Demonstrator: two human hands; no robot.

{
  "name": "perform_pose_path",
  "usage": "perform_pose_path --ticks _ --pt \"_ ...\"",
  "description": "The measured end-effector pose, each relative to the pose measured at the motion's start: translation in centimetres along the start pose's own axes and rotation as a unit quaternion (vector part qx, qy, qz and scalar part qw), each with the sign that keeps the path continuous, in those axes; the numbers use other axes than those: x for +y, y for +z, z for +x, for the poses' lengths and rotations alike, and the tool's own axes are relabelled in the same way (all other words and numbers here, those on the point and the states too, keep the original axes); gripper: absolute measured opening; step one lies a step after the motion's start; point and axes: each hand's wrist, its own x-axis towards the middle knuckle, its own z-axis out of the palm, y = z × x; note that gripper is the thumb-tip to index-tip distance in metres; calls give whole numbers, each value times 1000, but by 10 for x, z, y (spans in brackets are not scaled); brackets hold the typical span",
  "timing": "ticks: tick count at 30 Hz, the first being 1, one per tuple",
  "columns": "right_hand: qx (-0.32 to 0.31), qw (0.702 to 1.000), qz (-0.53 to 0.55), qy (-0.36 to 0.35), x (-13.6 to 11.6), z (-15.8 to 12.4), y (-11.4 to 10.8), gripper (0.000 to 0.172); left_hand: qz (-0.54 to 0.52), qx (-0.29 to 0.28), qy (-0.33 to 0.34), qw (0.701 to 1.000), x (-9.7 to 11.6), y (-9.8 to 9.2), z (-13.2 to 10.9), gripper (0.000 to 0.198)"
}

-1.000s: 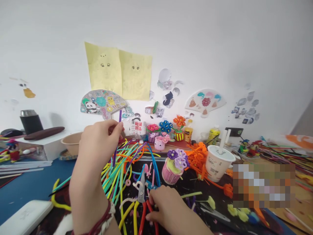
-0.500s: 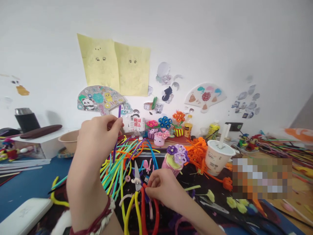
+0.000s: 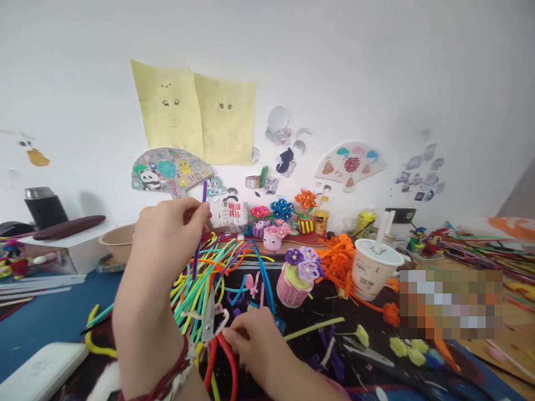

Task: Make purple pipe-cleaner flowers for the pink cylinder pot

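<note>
My left hand (image 3: 167, 239) is raised over the table, its fingers pinched shut on a purple pipe cleaner (image 3: 199, 234) that stands nearly upright. Lower down, my right hand (image 3: 254, 345) is closed on the red handles of a pair of pliers (image 3: 215, 334), whose metal jaws point up and left toward the purple pipe cleaner. Under both hands lies a heap of coloured pipe cleaners (image 3: 217, 267), green, yellow, orange and blue.
A pink cupcake with purple flowers (image 3: 297, 278) stands right of the hands, then orange pipe-cleaner pieces (image 3: 338, 259) and a paper cup with a straw (image 3: 374, 267). Small flower pots (image 3: 282, 223) line the wall. A white flat box (image 3: 39, 370) lies front left.
My right hand has taken hold of the red-handled pliers and swung them left, so the jaws now sit close to the purple pipe cleaner. My left hand has stayed put.
</note>
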Motion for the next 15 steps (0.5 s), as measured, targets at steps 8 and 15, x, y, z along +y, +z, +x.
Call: perform_pose_path --ticks 8,15 --pt "2 949 -315 -24 -10 8 -31 21 29 -9 0 1000 1 1 1 32" --pt "17 964 -267 6 -7 17 -27 11 10 -4 18 1000 0 2 2 32"
